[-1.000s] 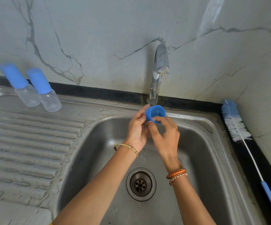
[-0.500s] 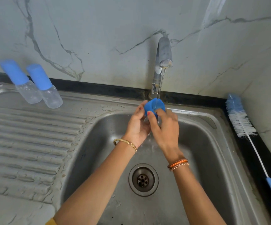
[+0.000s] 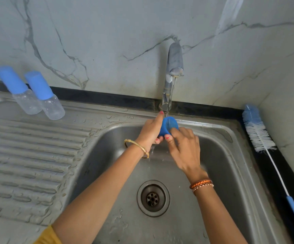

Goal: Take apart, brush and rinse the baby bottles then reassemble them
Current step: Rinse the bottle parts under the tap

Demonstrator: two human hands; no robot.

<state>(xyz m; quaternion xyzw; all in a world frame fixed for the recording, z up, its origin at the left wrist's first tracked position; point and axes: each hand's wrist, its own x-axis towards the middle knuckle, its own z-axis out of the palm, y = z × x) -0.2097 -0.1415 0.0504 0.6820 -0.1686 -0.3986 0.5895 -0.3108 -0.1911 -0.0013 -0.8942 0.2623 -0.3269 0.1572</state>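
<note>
My left hand point(image 3: 149, 132) is curled around the blue cap point(image 3: 168, 126), with the first finger sticking up along its side and the other fingers tucked under it. My right hand point(image 3: 185, 150) pinches the same cap from the other side, thumb low on it and fingers bent over its far edge. I hold the cap over the back part of the sink point(image 3: 234, 173), with its open mouth facing up, right under the tap point(image 3: 173, 67). A thin stream of water point(image 3: 170, 95) runs from the tap into the cap, and some water drips down below my hands. The drain point(image 3: 153, 198) sits in the bottom of the sink, nearer to me than my hands. Two clear baby bottles point(image 3: 38, 97) with tall blue tops stand side by side, touching, at the back left corner of the ribbed draining board point(image 3: 23, 155), close to the wall. The board has water drops on it near the sink. A long bottle brush point(image 3: 258, 132) with white bristles, a blue tip and a blue handle lies along the right edge of the counter point(image 3: 282, 173), beside the sink. I wear a gold bangle point(image 3: 137, 147) on my left wrist and orange bands point(image 3: 201, 184) on my right wrist.
</note>
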